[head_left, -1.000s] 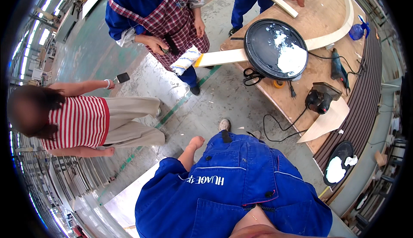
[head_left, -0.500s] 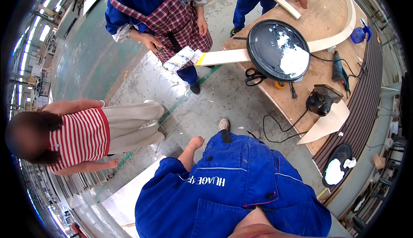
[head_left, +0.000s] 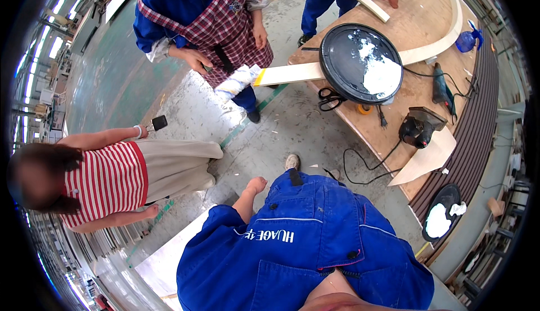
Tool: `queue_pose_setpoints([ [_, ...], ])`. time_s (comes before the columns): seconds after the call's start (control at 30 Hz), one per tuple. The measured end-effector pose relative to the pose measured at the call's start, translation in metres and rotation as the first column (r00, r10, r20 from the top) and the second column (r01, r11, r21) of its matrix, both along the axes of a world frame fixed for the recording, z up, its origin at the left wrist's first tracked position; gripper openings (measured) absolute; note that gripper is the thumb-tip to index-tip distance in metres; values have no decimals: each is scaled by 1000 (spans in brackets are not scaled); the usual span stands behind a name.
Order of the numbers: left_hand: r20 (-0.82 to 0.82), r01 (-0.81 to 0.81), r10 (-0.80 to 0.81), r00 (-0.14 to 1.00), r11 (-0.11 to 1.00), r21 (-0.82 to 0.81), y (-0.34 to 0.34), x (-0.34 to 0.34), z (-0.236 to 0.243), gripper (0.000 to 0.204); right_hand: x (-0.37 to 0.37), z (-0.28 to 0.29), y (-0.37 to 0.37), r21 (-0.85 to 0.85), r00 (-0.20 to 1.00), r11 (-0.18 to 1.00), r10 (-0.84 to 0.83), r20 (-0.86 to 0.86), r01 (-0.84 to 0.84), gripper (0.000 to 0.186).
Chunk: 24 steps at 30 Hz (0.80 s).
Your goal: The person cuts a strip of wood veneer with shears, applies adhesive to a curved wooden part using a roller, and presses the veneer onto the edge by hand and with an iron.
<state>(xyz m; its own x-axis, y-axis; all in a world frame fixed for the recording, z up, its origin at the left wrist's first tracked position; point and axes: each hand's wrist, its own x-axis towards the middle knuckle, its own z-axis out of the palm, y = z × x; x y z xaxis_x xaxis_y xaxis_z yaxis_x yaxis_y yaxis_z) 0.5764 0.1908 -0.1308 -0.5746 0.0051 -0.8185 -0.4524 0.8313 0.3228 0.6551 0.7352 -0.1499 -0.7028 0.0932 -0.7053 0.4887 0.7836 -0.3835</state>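
Note:
My left hand [head_left: 256, 185] hangs beside my blue workwear, fingers curled and apparently empty, nearest the work table [head_left: 360, 125]. My right hand is out of sight. Beyond, a co-worker in a checked apron holds a paint roller [head_left: 235, 83] at the yellow-marked end of a pale wooden strip [head_left: 287, 75]. A round black lid [head_left: 360, 55] smeared with white paint lies over that strip, beside black scissors [head_left: 329, 100]. On the table are a green power tool [head_left: 440, 86], a black power tool [head_left: 416, 128] with a cord, a thin wooden offcut [head_left: 422, 162] and a curved strip [head_left: 433, 49].
At left a person in a striped top [head_left: 104, 181] holds a small black square tool [head_left: 159, 122]. Another worker [head_left: 320, 7] grips a wooden strip at the table's far side. A paint-covered black lid [head_left: 441, 210] lies at lower right, a blue bottle [head_left: 467, 42] at upper right.
The person at left has moved lower in view; the black square tool dropped from sight, then reappeared a little lower than at first. The roller has shifted slightly along the strip's end.

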Motion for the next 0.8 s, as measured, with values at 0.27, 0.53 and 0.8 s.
queue_pose_setpoints([
  [0.27, -189, 187, -183, 965, 982, 4, -40, 34, -58, 39, -31, 60, -30, -26, 998, 998, 56, 2, -56, 32],
  [0.53, -32, 429, -428, 903, 903, 28, -3, -26, 5, 40, -15, 39, -23, 52, 998, 997, -56, -10, 56, 30],
  [0.8, -17, 509, -509, 861, 860, 35, 9, -71, -18, 38, 1, 61, -55, 35, 967, 967, -255, 27, 254, 30],
])
